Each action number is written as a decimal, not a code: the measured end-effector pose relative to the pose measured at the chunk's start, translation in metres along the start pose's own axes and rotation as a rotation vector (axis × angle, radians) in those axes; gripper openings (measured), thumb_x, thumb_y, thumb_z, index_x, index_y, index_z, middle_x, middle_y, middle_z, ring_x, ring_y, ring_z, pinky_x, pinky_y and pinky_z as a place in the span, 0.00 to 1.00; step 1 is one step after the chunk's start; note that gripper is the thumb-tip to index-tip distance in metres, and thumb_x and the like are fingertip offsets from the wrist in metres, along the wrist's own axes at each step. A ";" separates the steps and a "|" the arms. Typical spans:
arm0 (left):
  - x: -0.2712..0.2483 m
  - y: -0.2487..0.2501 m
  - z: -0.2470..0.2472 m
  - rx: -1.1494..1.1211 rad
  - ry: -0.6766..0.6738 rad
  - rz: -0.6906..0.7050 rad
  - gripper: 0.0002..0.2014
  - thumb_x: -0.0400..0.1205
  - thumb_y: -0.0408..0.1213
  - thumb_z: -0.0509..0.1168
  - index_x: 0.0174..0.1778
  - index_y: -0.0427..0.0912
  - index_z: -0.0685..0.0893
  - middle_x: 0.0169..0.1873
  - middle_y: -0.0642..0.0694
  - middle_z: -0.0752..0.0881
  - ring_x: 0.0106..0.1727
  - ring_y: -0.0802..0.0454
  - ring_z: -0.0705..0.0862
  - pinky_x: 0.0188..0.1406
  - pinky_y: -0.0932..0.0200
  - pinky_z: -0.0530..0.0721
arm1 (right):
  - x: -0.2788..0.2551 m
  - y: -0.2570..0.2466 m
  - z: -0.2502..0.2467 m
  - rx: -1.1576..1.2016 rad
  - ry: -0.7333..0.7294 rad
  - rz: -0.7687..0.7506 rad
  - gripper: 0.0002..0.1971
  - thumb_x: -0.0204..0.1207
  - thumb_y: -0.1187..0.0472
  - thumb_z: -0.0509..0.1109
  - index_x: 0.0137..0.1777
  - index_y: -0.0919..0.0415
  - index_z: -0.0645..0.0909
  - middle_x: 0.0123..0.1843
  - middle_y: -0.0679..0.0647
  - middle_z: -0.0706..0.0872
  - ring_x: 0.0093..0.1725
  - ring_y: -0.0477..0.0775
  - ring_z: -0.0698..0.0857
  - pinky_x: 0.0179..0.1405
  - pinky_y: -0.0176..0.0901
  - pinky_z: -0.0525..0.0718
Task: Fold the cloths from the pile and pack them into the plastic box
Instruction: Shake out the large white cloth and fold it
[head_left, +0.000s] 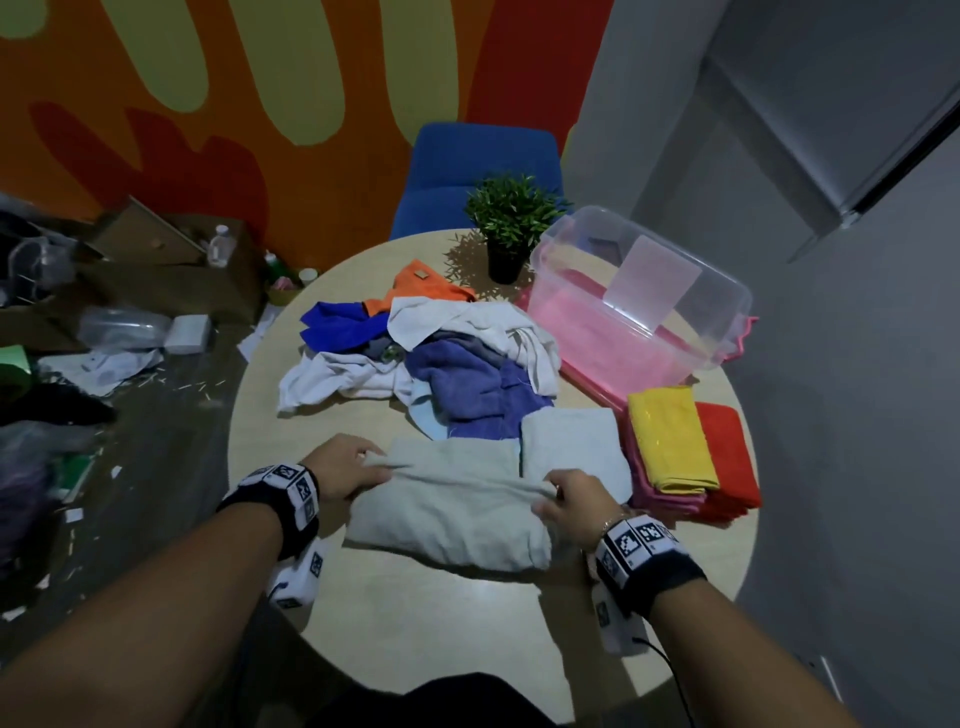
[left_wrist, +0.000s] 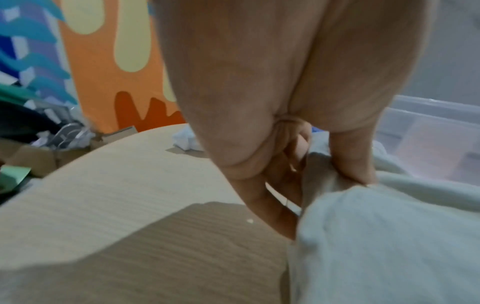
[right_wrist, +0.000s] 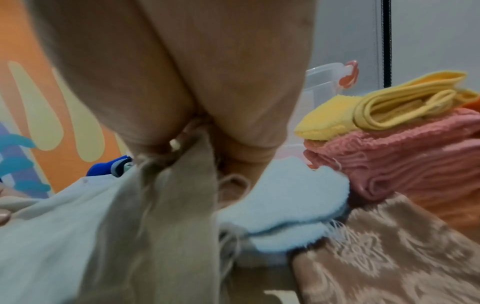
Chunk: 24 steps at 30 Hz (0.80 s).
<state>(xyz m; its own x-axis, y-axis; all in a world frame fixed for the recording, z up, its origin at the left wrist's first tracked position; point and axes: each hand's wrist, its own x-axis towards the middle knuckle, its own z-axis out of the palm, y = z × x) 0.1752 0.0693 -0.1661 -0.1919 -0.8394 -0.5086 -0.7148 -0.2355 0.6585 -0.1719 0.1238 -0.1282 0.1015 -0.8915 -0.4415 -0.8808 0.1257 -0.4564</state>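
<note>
A pale grey cloth (head_left: 447, 514) lies partly folded on the round table (head_left: 415, 623) in front of me. My left hand (head_left: 358, 467) pinches its left edge (left_wrist: 337, 181), and my right hand (head_left: 561, 499) pinches its right edge (right_wrist: 176, 185), so a fold ridge runs between them. Behind it sits the loose pile of cloths (head_left: 431, 358) in white, purple, blue and orange. The clear plastic box (head_left: 634, 301) stands at the far right with a pink cloth inside. A folded whitish cloth (head_left: 571, 452) lies beside my right hand.
A stack of folded cloths, yellow (head_left: 670, 441) over pink and red (head_left: 727, 457), sits at the table's right edge. A potted plant (head_left: 511, 223) stands behind the pile, a blue chair (head_left: 483, 161) beyond. Cardboard boxes and clutter (head_left: 130, 291) cover the floor at left.
</note>
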 end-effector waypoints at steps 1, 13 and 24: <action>0.003 0.002 0.000 -0.091 0.025 -0.006 0.07 0.77 0.39 0.78 0.49 0.47 0.89 0.35 0.51 0.87 0.35 0.53 0.84 0.32 0.63 0.79 | 0.005 -0.002 -0.004 0.019 0.048 0.015 0.04 0.78 0.58 0.72 0.43 0.54 0.81 0.39 0.52 0.86 0.42 0.54 0.84 0.40 0.39 0.74; 0.034 0.021 0.019 -0.248 0.444 -0.129 0.25 0.81 0.39 0.73 0.72 0.42 0.73 0.61 0.38 0.84 0.61 0.40 0.84 0.62 0.47 0.80 | 0.053 -0.009 -0.015 0.013 0.307 0.198 0.20 0.81 0.66 0.65 0.72 0.60 0.75 0.66 0.61 0.82 0.65 0.65 0.80 0.64 0.51 0.78; 0.040 0.020 0.047 0.097 -0.053 -0.452 0.39 0.74 0.46 0.80 0.75 0.29 0.73 0.72 0.35 0.80 0.68 0.37 0.81 0.63 0.51 0.83 | 0.033 0.006 0.039 -0.272 -0.054 0.024 0.15 0.76 0.62 0.69 0.63 0.57 0.82 0.63 0.56 0.73 0.59 0.63 0.79 0.62 0.48 0.78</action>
<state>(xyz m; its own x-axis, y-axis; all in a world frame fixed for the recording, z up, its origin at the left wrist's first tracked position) 0.1214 0.0541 -0.1996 0.1206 -0.6362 -0.7620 -0.7941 -0.5225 0.3106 -0.1564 0.1119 -0.1755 0.0972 -0.8642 -0.4937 -0.9742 0.0188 -0.2248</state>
